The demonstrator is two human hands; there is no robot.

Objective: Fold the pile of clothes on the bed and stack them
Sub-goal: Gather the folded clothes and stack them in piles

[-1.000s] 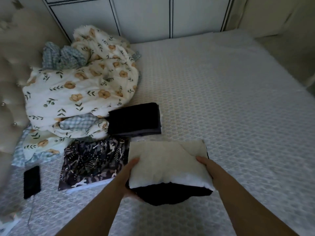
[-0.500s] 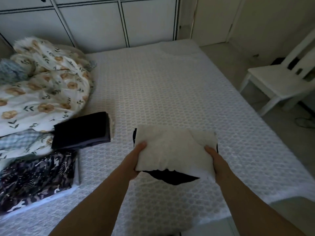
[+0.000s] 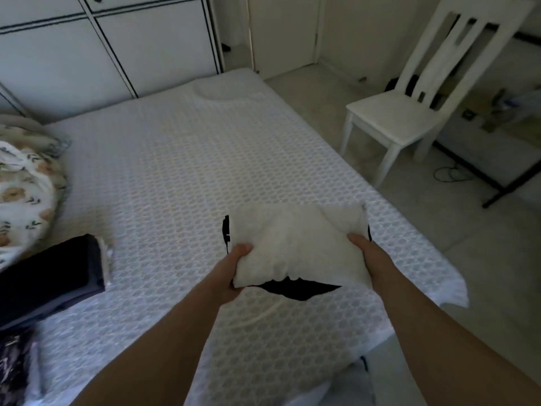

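I hold a folded bundle above the bed's near right part: a cream fleecy garment on top of a black one that shows beneath its edges. My left hand grips the bundle's left side, thumb on top. My right hand grips its right side. A folded dark navy garment lies at the left on the bed. Below it, a dark patterned folded piece shows at the frame's left edge.
The white textured mattress stretches ahead. A crumpled floral quilt sits at the far left. A white wooden chair stands on the floor right of the bed. White cupboard doors line the far wall.
My view and both hands have swung to the right with the bundle, away from the folded stacks at the left. The chair has come into sight.
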